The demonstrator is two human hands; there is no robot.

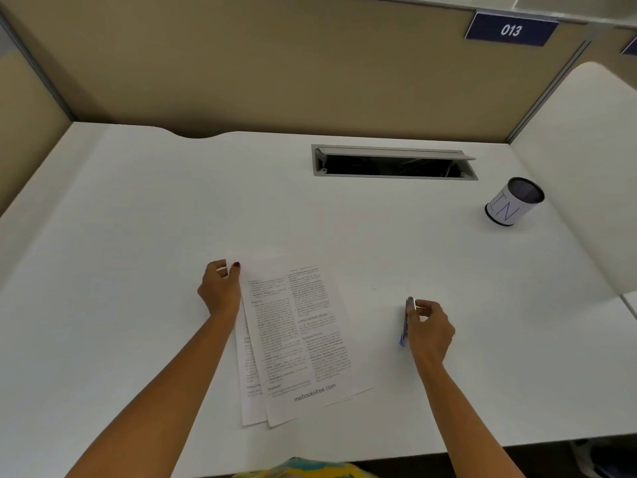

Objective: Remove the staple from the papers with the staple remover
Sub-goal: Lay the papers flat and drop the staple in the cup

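Papers (303, 339): flat on surface (138, 219), our left hand (220, 288) pinching top-left corner. Staple remover (407, 320): gripped in right hand (429, 331), well apart. Staple unseen; we judge removal not started.

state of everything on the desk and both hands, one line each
papers: flat on desk, sheets fanned apart at bottom
left hand: pinching papers' top left corner
right hand: holding staple remover
staple remover: gripped, right of papers, not touching them
cup: upright
cable hatch: lid open
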